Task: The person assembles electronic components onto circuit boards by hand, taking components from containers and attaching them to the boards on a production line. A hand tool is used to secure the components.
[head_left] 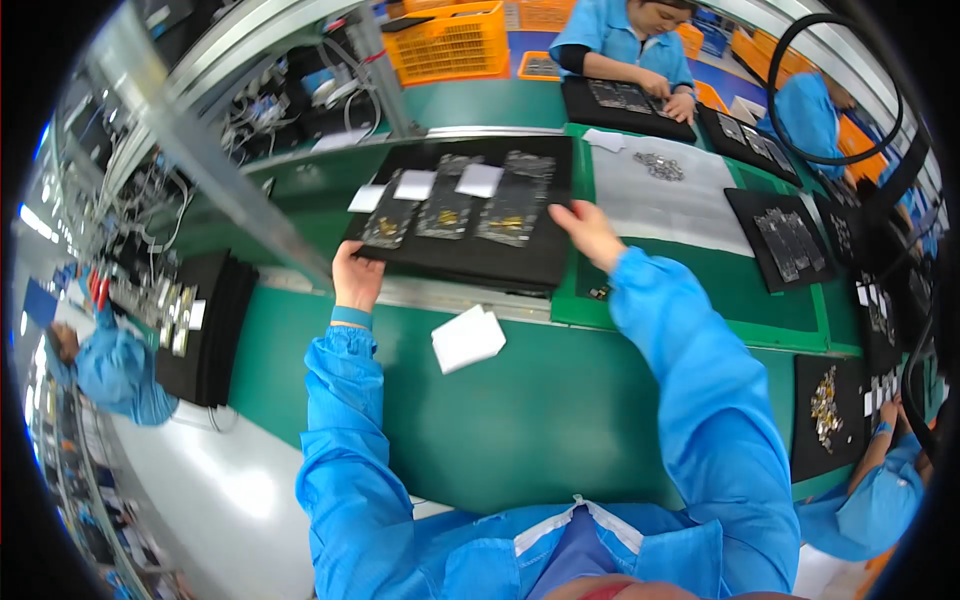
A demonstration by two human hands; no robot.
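My left hand (358, 277) grips the near left corner of a black foam board (455, 263). At the board's right edge, my right hand (590, 233) holds on with the thumb over the top. Three clear plastic bags lie on the board: a left bag (390, 222), a middle bag (446, 205) and a right bag (517, 195), each with small gold-coloured parts inside. Small white paper slips (480, 180) rest on or beside the bags. The board's underside and the fingers beneath it are hidden. Just nearer to me, a loose pile of white paper slips (468, 340) sits on the green table (510, 430).
To the right, a white sheet (700, 205) bears a heap of small metal parts (660, 166). Another black board (745, 225) carries plastic bags. A metal post (230, 180) slants at the left. Co-workers in blue sit around; an orange crate (450, 45) stands at the back.
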